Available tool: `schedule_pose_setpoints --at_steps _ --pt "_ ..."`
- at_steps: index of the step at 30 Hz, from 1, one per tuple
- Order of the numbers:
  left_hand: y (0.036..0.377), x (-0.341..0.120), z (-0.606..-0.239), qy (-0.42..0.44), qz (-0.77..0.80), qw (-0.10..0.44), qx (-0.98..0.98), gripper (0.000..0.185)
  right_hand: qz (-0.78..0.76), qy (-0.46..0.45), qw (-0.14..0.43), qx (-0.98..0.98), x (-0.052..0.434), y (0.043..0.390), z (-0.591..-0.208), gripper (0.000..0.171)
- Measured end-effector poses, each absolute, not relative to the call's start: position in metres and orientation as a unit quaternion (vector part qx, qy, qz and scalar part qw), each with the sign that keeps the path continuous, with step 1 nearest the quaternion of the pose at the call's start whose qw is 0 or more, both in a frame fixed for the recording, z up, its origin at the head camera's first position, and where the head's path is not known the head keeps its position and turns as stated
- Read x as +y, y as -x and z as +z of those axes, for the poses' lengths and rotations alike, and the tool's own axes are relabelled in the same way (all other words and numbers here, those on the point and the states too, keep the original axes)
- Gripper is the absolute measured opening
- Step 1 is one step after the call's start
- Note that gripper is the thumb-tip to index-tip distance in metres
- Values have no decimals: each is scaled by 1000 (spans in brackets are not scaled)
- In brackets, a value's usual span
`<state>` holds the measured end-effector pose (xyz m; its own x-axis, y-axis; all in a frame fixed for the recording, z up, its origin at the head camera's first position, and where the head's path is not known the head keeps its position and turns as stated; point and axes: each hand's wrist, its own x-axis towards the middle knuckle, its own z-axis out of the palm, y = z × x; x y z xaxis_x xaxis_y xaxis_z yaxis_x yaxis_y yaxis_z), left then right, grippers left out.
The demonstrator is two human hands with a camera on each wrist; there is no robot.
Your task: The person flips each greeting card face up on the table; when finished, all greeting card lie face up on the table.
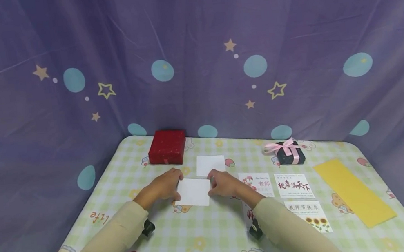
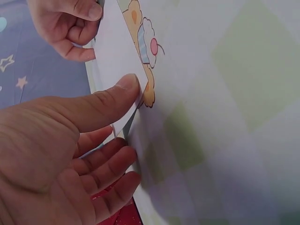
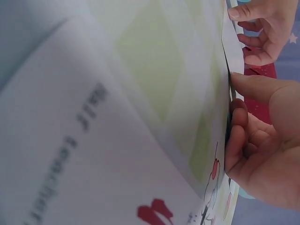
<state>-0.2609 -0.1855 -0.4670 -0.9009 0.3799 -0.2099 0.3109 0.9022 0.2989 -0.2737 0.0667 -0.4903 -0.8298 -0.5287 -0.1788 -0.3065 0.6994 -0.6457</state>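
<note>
A blank white card [image 1: 193,192] is held just over the tablecloth by both hands. My left hand [image 1: 166,184] pinches its left edge; in the left wrist view the thumb [image 2: 110,101] lies on top and the fingers are curled beneath. My right hand [image 1: 225,182] pinches the card's right side near the upper corner, fingers curled. Right behind the held card lies another white card [image 1: 209,164]. In the right wrist view a printed card [image 3: 89,154] fills the near left, blurred. The underside of the held card is hidden.
At the back left stands a red box [image 1: 167,147]. A dark gift box with a pink ribbon [image 1: 289,152] sits at the back right. Printed cards [image 1: 294,186] lie right of the hands, one partly beneath the right forearm. A yellow strip [image 1: 354,192] lies farther right. Behind hangs a purple curtain [image 1: 192,32].
</note>
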Motion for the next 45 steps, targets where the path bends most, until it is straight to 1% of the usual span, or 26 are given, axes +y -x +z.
schedule_pose_setpoints --at_steps 3,6,9,14,19,22,25,28,31,33,36,41,43,45 --pt "260 -185 -467 -187 128 128 965 59 -311 225 177 906 65 272 -490 51" --pt "258 -184 -466 -190 130 122 965 67 -315 226 173 906 65 270 -489 51" --pt "257 -182 -466 -195 129 107 966 70 -324 228 170 902 67 271 -489 49" --pt "256 -181 -465 -204 130 67 968 59 -333 234 170 897 72 272 -489 46" --pt "255 -183 -466 -223 147 9 964 54 -325 253 177 894 78 275 -486 36" --pt "255 -184 -466 -235 156 -29 959 49 -374 256 205 867 82 275 -485 23" --pt "253 -186 -464 -244 170 -70 952 41 -456 240 247 821 86 275 -484 16" --pt "252 -188 -463 -255 184 -117 942 31 -523 213 277 778 90 274 -481 23" --pt "252 -189 -462 -276 195 -155 928 21 -543 207 277 765 95 274 -478 30" --pt "252 -190 -462 -292 200 -169 920 18 -544 214 272 764 98 274 -475 34" --pt "252 -190 -462 -308 208 -167 913 17 -542 225 270 764 104 274 -473 34" --pt "247 -188 -462 -312 221 -106 918 18 -552 225 270 756 115 271 -473 35" --pt "245 -186 -462 -322 220 -83 917 22 -546 228 256 764 118 268 -474 36" --pt "242 -184 -462 -335 220 -65 914 27 -525 236 230 785 122 265 -473 34"
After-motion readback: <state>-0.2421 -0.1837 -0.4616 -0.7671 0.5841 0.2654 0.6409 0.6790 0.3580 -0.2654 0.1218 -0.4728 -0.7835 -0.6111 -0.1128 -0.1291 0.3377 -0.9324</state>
